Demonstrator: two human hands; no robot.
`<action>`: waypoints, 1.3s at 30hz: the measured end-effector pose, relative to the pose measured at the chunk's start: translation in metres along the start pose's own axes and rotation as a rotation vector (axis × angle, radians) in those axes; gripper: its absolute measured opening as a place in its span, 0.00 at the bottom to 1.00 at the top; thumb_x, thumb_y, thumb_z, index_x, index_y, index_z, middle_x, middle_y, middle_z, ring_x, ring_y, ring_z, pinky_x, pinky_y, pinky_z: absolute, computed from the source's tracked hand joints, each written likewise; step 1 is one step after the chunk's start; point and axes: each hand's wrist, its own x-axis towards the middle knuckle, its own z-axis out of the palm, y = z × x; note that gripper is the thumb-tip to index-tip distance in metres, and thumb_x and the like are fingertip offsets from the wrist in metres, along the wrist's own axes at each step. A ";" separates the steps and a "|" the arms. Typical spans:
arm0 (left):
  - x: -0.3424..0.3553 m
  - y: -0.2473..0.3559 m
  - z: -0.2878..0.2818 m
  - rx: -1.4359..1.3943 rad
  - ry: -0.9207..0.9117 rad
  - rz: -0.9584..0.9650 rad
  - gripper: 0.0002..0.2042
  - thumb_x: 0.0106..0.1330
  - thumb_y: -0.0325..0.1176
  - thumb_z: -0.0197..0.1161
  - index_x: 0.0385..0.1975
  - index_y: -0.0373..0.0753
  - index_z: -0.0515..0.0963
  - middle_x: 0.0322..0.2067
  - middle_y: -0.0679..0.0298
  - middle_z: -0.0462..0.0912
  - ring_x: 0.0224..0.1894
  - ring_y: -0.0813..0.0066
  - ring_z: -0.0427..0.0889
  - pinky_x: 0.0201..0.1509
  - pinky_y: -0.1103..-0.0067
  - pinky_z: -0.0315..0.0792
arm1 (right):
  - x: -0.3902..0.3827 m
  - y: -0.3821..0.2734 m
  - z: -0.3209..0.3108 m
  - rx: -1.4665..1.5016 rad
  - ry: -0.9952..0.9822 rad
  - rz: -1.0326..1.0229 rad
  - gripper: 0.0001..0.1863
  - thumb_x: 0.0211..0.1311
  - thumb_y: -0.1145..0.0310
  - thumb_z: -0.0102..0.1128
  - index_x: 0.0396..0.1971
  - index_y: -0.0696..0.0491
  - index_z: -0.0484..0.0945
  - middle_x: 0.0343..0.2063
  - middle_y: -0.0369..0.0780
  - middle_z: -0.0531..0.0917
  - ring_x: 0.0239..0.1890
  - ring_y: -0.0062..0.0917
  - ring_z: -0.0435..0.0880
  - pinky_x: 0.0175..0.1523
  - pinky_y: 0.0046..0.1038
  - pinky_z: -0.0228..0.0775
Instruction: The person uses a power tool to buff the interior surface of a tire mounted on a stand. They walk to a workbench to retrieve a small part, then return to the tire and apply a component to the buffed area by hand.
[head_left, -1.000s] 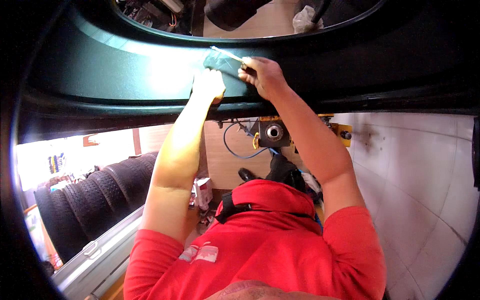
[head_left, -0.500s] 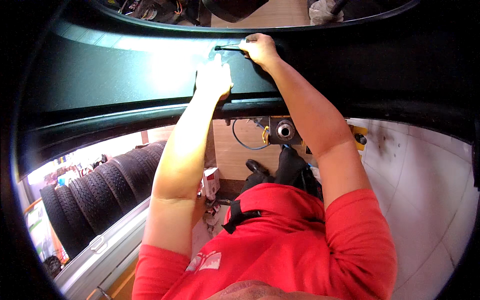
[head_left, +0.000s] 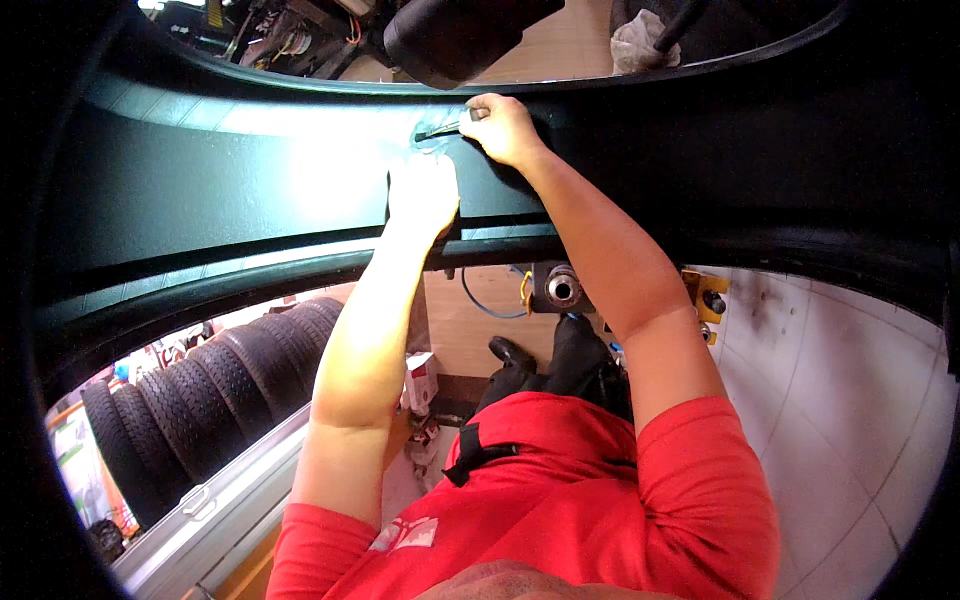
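Observation:
A large black tire (head_left: 190, 175) curves across the upper view, its inner wall brightly lit at the centre-left. My right hand (head_left: 505, 128) pinches a slim tool with a dark tip (head_left: 430, 133), which lies on a small roundish bluish patch on the rubber. My left hand (head_left: 425, 190) is against the rubber just below the tool tip, washed out by the light, so its fingers are unclear.
Several upright tires (head_left: 185, 420) stand at lower left beside a silver metal rail (head_left: 220, 485). Machinery with a round metal fitting (head_left: 562, 287) and blue hose is below the tire. White floor tiles (head_left: 840, 400) lie at right. Dark equipment (head_left: 450, 35) shows through the upper opening.
My right hand has moved up toward the tire's upper edge and turned the tool from slanting up-left to tip slightly down on the patch. The whole view has shifted slightly.

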 end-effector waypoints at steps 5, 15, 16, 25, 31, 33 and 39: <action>-0.001 -0.002 0.008 0.004 0.183 0.062 0.08 0.60 0.34 0.50 0.33 0.38 0.73 0.31 0.59 0.76 0.37 0.65 0.74 0.43 0.64 0.62 | -0.002 -0.010 0.000 -0.043 -0.063 -0.026 0.22 0.49 0.70 0.67 0.46 0.60 0.77 0.42 0.49 0.81 0.44 0.32 0.82 0.52 0.28 0.71; -0.002 -0.002 0.010 0.007 0.253 0.070 0.08 0.59 0.33 0.51 0.33 0.38 0.73 0.29 0.60 0.75 0.36 0.64 0.73 0.41 0.64 0.62 | -0.011 -0.012 -0.009 -0.170 0.033 -0.110 0.18 0.51 0.66 0.63 0.42 0.57 0.77 0.41 0.49 0.80 0.46 0.42 0.78 0.52 0.36 0.69; -0.002 -0.001 0.009 0.023 0.247 0.066 0.07 0.60 0.33 0.50 0.33 0.39 0.72 0.30 0.60 0.75 0.36 0.64 0.74 0.41 0.65 0.62 | -0.011 -0.012 -0.007 -0.126 0.042 -0.124 0.18 0.51 0.66 0.63 0.42 0.56 0.77 0.41 0.50 0.80 0.46 0.42 0.78 0.52 0.37 0.69; 0.000 -0.001 0.005 0.053 0.195 0.058 0.07 0.61 0.33 0.48 0.33 0.40 0.72 0.30 0.62 0.75 0.37 0.67 0.75 0.41 0.66 0.62 | -0.012 -0.019 -0.010 -0.288 -0.069 -0.300 0.17 0.52 0.73 0.61 0.44 0.57 0.75 0.44 0.47 0.78 0.48 0.40 0.77 0.54 0.34 0.68; 0.003 0.002 0.000 0.043 0.169 0.051 0.07 0.60 0.32 0.48 0.34 0.40 0.72 0.32 0.62 0.76 0.38 0.68 0.75 0.42 0.66 0.62 | -0.017 -0.027 -0.006 -0.223 -0.010 -0.342 0.15 0.54 0.75 0.59 0.44 0.57 0.75 0.44 0.46 0.78 0.47 0.41 0.76 0.55 0.34 0.67; 0.001 0.001 0.002 0.044 0.174 0.045 0.07 0.60 0.32 0.49 0.34 0.40 0.72 0.31 0.63 0.76 0.37 0.68 0.75 0.41 0.66 0.62 | -0.019 -0.029 -0.007 -0.295 -0.089 -0.349 0.16 0.54 0.75 0.58 0.45 0.56 0.75 0.45 0.46 0.78 0.48 0.40 0.76 0.56 0.33 0.67; 0.000 0.000 0.003 0.057 0.197 0.050 0.07 0.60 0.32 0.49 0.33 0.40 0.73 0.30 0.63 0.76 0.37 0.68 0.75 0.41 0.66 0.62 | -0.024 -0.036 -0.024 -0.461 -0.122 -0.321 0.14 0.59 0.73 0.53 0.46 0.57 0.75 0.46 0.46 0.77 0.51 0.38 0.75 0.57 0.33 0.66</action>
